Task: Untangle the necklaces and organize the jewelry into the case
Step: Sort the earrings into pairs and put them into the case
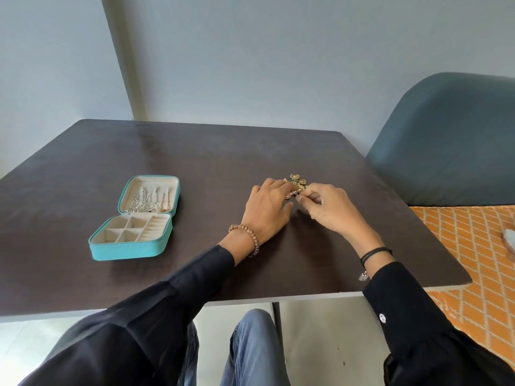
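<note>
The small heap of gold-and-green beaded jewellery [296, 181] lies on the dark brown tabletop [195, 162], right of centre and well apart from the case. The right hand [330, 208] has its grip pressed together on the near edge of the heap, thumb and forefinger pinching a strand or bead; which piece it is looks too small to tell. The left hand [266, 208] lies low with its fingers stretched fairly straight and their tips touching the heap's left side, its grip spread and not closed round anything. This reads as the untangling step, with one piece being teased loose from the rest. The next move probably calls for a slow, gentle draw with the pinching hand while the flat hand pins the remainder, followed by a carry leftward. The square teal jewellery case [125, 250] stands open there. Its cream-lined lid [167, 182] is raised and holds thin silver chains [140, 201] along with a few gold-coloured pieces, and I can make out no jewellery in the divided tray below. A brown beaded bracelet [246, 238] circles the left wrist and a black cord band [374, 253] the right. A blue-grey padded chair [451, 140] stands beyond the tabletop's right edge.
</note>
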A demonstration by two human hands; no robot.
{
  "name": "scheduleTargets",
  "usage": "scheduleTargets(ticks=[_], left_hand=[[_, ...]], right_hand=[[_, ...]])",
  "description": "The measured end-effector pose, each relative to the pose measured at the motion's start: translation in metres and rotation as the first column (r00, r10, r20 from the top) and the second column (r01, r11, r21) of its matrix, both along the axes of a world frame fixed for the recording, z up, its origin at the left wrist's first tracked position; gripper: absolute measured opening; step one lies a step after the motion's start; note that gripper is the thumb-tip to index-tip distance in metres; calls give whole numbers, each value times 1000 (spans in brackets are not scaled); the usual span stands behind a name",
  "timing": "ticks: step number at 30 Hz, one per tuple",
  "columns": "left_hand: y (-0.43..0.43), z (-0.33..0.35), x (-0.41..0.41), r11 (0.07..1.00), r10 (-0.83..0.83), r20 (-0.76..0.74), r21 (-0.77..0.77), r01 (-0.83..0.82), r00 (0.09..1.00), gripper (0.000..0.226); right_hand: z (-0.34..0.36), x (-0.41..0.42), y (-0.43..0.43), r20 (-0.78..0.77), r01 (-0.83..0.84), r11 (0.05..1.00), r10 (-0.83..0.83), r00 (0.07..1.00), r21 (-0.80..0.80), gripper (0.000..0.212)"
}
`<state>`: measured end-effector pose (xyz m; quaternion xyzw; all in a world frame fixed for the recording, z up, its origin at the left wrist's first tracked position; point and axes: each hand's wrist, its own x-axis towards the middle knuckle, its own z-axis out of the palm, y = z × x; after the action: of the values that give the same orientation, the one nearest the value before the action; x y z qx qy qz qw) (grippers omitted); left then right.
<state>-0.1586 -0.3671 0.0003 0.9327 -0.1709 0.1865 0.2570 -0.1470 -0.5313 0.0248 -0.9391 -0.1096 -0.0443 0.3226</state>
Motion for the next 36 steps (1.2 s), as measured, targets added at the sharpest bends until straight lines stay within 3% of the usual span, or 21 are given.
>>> scheduleTargets(ticks=[6,11,17,25,33,36], left_hand=[[9,15,-7,930,-100,-77,-361,66,992,29],[22,20,-18,853,-63,-117,-522,-7,991,17],[37,26,-42,694,-19,-79,-719,-44,997,17],[53,31,-74,686,68,107,-727,32,992,19],[78,43,-93,813,128,197,-582,11,972,34],[88,50,-100,865,128,229,-501,4,965,48]], right_hand=[[12,-7,4,-32,-85,984,91,995,154,19],[17,-19,15,-31,-145,938,163,986,313,17],[18,-34,24,6,-204,887,222,975,415,9],[28,-55,46,70,-264,834,265,962,484,14],[37,-68,65,200,-349,796,287,937,494,26],[40,-71,75,289,-402,823,303,908,401,26]])
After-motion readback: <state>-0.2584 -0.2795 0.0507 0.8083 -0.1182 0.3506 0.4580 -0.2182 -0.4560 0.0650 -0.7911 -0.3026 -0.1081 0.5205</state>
